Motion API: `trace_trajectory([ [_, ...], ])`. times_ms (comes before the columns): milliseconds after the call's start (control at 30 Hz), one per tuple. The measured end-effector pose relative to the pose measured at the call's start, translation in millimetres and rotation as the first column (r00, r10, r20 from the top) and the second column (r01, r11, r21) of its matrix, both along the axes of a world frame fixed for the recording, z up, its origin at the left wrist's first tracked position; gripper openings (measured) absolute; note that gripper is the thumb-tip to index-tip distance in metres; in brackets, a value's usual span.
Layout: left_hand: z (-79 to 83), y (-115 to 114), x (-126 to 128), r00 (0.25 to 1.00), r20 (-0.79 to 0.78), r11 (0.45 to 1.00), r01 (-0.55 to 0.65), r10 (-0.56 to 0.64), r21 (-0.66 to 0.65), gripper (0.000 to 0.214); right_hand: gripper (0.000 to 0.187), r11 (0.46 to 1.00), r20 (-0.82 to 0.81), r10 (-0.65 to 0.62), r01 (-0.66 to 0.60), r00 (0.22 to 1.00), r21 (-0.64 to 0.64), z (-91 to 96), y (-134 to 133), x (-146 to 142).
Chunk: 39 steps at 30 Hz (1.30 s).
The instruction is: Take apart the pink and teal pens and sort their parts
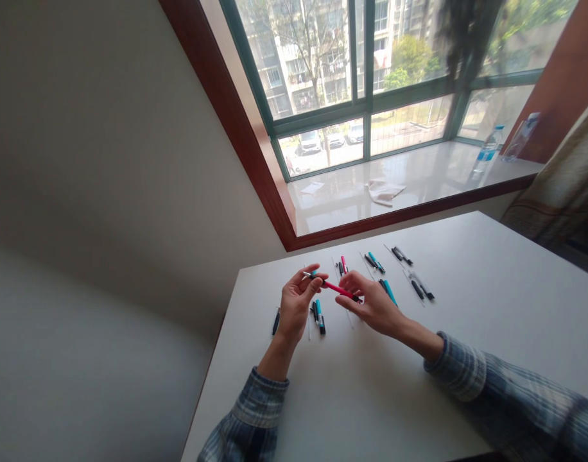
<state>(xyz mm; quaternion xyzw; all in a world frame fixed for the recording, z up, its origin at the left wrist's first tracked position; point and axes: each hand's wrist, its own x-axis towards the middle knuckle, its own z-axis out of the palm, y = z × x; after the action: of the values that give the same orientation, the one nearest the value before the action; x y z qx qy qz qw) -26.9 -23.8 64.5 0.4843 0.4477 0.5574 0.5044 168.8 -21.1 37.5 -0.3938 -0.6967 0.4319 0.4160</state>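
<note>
A pink-red pen [336, 288] is held slantwise above the white table, between my two hands. My left hand [294, 301] pinches its pale tip end with thumb and fingers. At its black end, the fingers of my right hand [373, 303] close round the pen. Beneath and beside my hands lie pen parts in small groups: turquoise and black pieces [319, 316] near my left wrist, a pink barrel [343, 264] behind, and a turquoise barrel [391, 293] partly covered by my right hand. Thin white refills lie alongside some groups.
More pen parts lie farther off: turquoise and black pieces [376, 262], black pieces [402, 255], and clear and black pieces [422, 286]. The white table [352, 398] meets a window sill [339, 205] bearing a crumpled tissue [384, 191] and two bottles [489, 151]. A wall stands left.
</note>
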Motion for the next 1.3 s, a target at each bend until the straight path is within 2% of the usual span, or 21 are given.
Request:
trace_trajectory([
  [100,-4.4,1.2,-1.1,1.0,0.019,1.0,-0.015,0.015,-0.004,0.044,0.031,1.0,0.029,0.002,-0.003,1.0,0.014,-2.3,1.2,0.0],
  [233,-5.7,1.7,-0.3,0.999,0.007,0.999,-0.036,0.036,-0.003,0.042,0.046,0.999,0.058,0.041,-0.042,0.997,0.013,-1.5,0.7,0.0],
  [367,-3.4,1.5,0.8,0.999,0.008,0.999,-0.053,0.053,-0.012,0.042,0.028,0.995,0.103,-0.011,0.0,0.995,0.1,2.1,-1.9,-0.4],
  [467,-3.8,1.7,0.7,0.998,0.01,0.998,-0.059,0.059,-0.015,0.041,0.021,0.986,0.124,-0.056,0.035,0.991,0.163,2.8,-2.3,-0.1],
  [567,-5.2,1.8,0.3,0.998,0.017,0.998,-0.052,0.052,-0.023,0.041,0.026,0.983,0.156,-0.074,0.046,0.985,0.177,2.4,-1.5,0.9],
  [700,-5.1,1.1,0.2,0.998,0.039,0.998,-0.047,0.048,-0.035,0.041,0.045,0.991,0.184,0.014,-0.038,0.983,0.129,2.9,-2.5,1.2],
  [833,-4.3,0.4,0.4,0.988,0.151,0.998,0.003,0.008,-0.069,0.038,0.056,0.987,0.099,0.16,-0.157,0.982,-0.033,2.7,-5.4,-0.7],
  [1067,-3.7,-1.4,-2.2,0.957,0.275,0.991,0.116,-0.094,-0.064,0.032,0.066,0.916,-0.14,0.31,-0.335,0.94,-0.22,-0.6,-3.9,-2.8],
  [1200,-1.0,-4.2,-4.7,0.945,0.302,0.987,0.15,-0.126,-0.058,0.031,0.066,0.814,-0.321,0.372,-0.472,0.871,-0.338,-3.9,-5.3,-6.3],
  [1300,1.7,-6.4,-4.8,0.936,0.322,0.984,0.167,-0.138,-0.064,0.031,0.063,0.737,-0.417,0.372,-0.537,0.83,-0.41,-3.6,-8.4,-8.0],
])
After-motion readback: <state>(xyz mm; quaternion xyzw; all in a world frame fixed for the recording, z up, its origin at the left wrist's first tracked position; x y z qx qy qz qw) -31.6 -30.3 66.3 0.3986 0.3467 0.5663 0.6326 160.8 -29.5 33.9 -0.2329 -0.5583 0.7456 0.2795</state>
